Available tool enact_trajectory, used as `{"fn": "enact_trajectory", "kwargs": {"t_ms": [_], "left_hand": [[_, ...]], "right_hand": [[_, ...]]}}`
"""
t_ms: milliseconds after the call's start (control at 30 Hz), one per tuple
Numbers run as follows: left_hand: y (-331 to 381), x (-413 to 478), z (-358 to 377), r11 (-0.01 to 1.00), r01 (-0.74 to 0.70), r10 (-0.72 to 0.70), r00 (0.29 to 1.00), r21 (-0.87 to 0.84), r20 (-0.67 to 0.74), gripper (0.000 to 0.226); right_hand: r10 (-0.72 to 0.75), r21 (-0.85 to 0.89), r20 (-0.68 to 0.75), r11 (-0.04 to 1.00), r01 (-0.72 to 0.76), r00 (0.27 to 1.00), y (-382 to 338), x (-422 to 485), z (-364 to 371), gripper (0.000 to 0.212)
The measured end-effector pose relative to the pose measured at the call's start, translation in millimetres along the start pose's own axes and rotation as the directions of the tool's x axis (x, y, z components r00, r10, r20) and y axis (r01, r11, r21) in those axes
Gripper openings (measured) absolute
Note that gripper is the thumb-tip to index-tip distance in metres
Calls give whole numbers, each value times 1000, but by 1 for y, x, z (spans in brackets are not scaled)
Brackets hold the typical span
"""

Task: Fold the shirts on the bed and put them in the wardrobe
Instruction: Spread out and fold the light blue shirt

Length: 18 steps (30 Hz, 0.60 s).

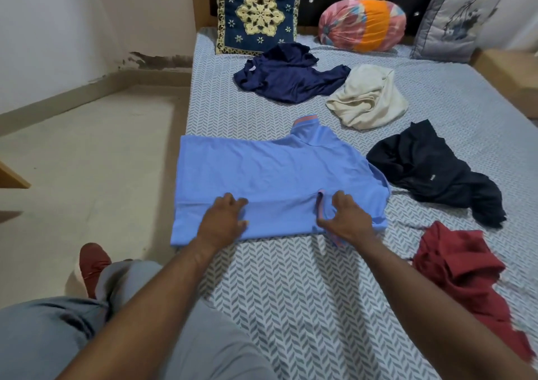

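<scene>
fold risk: the light blue polo shirt with the pink-striped collar [270, 170] is only half squared up; if one side is lifted ahead of the other, i'd expect the tucked sleeve to spring back out and the fold to go crooked.
edge risk: the shirt's left end lies over the side of the bed [262, 292] above the beige floor [96, 161]; a pull that way could drag it off.
crowding risk: the crumpled black shirt [431, 172] sits just beside the blue one's right end, so a wide sweep could catch it.
left hand: the left hand [224, 219] is down on the shirt's near half, fingers curled and thumb turned inward, seemingly gathering a ridge of cloth.
right hand: the right hand [343, 219] has its fingers bent and thumb reaching left, pinching the pink-edged sleeve against the shirt body.
shirt position: spread across the grey-and-white herringbone sheet near the bed's left edge, collar pointing to the headboard.
waiting pile: a rumpled navy blue shirt [288, 76], a cream shirt [366, 100] and a maroon shirt [460, 266] lie unfolded, well apart.
wardrobe: nowhere in sight from here.
progress: first shirt mid-fold, by my reckoning; nothing put away.
</scene>
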State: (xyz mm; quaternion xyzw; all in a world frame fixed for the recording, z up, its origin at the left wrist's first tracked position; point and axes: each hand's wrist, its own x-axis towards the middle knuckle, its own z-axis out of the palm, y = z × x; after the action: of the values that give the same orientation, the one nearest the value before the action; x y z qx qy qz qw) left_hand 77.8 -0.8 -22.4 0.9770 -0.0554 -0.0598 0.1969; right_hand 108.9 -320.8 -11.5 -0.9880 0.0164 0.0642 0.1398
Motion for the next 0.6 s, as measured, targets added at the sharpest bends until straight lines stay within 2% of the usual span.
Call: {"fn": "enact_trajectory", "kwargs": {"t_ms": [67, 133, 167, 233, 367, 400, 433, 467, 500, 533, 567, 600], "left_hand": [[27, 2, 17, 990, -79, 64, 989, 113, 133, 63], [42, 4, 29, 961, -96, 48, 982, 261, 184, 67], [45, 6, 31, 953, -74, 15, 980, 294, 198, 69], [48, 8, 33, 949, -40, -33, 974, 313, 223, 70], [51, 8, 34, 948, -11, -73, 965, 320, 251, 72], [53, 10, 32, 947, -4, -82, 964, 322, 254, 73], [55, 12, 31, 941, -6, -87, 962, 337, 259, 75], [56, 14, 30, 934, -9, -90, 961, 357, 260, 77], [56, 15, 29, 929, -11, -92, 962, 371, 259, 78], [58, 15, 30, 925, -12, -93, 962, 380, 258, 80], [59, 16, 30, 922, -12, -96, 961, 386, 258, 81], [60, 16, 31, 921, -10, -101, 959, 388, 263, 81]], "right_hand": [[-20, -152, 136, 988, 41, 991, 9, -15, 5, 76], [-10, -214, 134, 976, 39, 991, 18, -21, 9, 84], [-10, -218, 116, 975, 35, 993, 20, -21, 11, 82], [-25, -241, 112, 969, 51, 993, 20, -19, 14, 69], [48, -348, 330, 934, 74, 943, 7, 15, -23, 32], [79, -360, 316, 932, 42, 946, 5, 33, -41, 27], [106, -333, 225, 942, -25, 969, 5, 50, -61, 26], [128, -276, 66, 955, -105, 990, 6, 66, -81, 26], [155, -186, -131, 966, -178, 979, 9, 77, -98, 27], [196, -78, -288, 971, -227, 937, 16, 83, -113, 31], [249, 24, -364, 966, -258, 898, 25, 86, -122, 36], [304, 95, -364, 953, -289, 880, 34, 85, -127, 39]]}}
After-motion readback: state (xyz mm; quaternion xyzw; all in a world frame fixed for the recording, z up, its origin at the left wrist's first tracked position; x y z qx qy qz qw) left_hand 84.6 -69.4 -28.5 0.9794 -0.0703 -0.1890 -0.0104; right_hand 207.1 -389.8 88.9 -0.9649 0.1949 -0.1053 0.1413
